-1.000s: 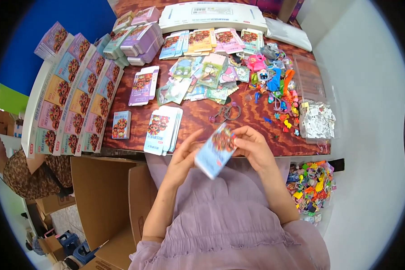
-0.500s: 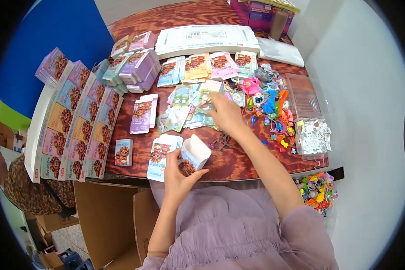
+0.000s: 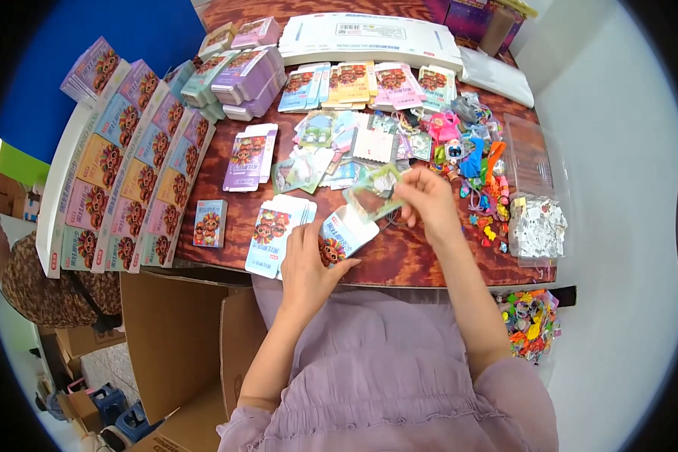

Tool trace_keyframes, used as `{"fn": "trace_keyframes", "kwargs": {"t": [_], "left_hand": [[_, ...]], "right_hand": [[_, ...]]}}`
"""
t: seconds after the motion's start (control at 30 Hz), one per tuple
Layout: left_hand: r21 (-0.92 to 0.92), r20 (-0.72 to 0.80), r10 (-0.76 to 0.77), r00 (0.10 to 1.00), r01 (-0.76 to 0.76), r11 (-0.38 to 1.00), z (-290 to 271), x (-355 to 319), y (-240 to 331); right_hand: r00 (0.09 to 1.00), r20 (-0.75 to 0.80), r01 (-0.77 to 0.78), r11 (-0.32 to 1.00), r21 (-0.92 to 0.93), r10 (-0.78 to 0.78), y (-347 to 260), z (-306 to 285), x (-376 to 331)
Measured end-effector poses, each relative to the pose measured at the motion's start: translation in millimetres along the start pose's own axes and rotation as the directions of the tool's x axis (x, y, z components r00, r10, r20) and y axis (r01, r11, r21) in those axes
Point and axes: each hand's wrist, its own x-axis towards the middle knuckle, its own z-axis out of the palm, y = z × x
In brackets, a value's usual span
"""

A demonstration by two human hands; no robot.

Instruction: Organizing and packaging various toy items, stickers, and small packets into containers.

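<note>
My left hand grips a small open box, blue and white with a cartoon picture on its side, fingers wrapped around its lower end and the open mouth tilted up toward my other hand. The box sits just above the near edge of the bench, a reddish wood-grain top. My right hand is up and to the right of the box, fingers pinched on a thin greenish card packet that hangs just above the box's open end; I cannot tell whether the packet touches the box.

Just left of the box lies a short stack of flat box blanks, and further left a single small filled box. Beyond the box, toward the far side of the bench, a loose spread of cards covers the middle. To the right of the box, past my right hand, is a heap of colourful small toys, then a clear plastic tray near the bench's right edge. Far left of the box, rows of finished boxes stand in a long display carton.
</note>
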Motion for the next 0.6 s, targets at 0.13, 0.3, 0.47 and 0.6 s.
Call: {"fn": "trace_keyframes", "kwargs": {"t": [0.13, 0.3, 0.47, 0.6], "left_hand": [[-0.002, 0.021, -0.015, 1.000, 0.015, 1.000, 4, -3, 6], [0.024, 0.064, 0.080, 0.995, -0.081, 0.996, 7, -15, 8], [0.041, 0.014, 0.075, 0.997, -0.076, 0.996, 5, -24, 7], [0.007, 0.038, 0.116, 0.993, -0.116, 0.993, 2, -28, 10]], "right_hand": [[0.999, -0.010, -0.048, 0.995, -0.085, 0.048, 13, 3, -35], [0.952, 0.140, 0.306, 0.814, -0.495, -0.273, 21, 4, -47], [0.797, 0.280, 0.535, 0.411, -0.738, -0.535, 13, 34, -65], [0.847, 0.138, 0.410, 0.466, -0.784, -0.513, 14, 48, -81]]}}
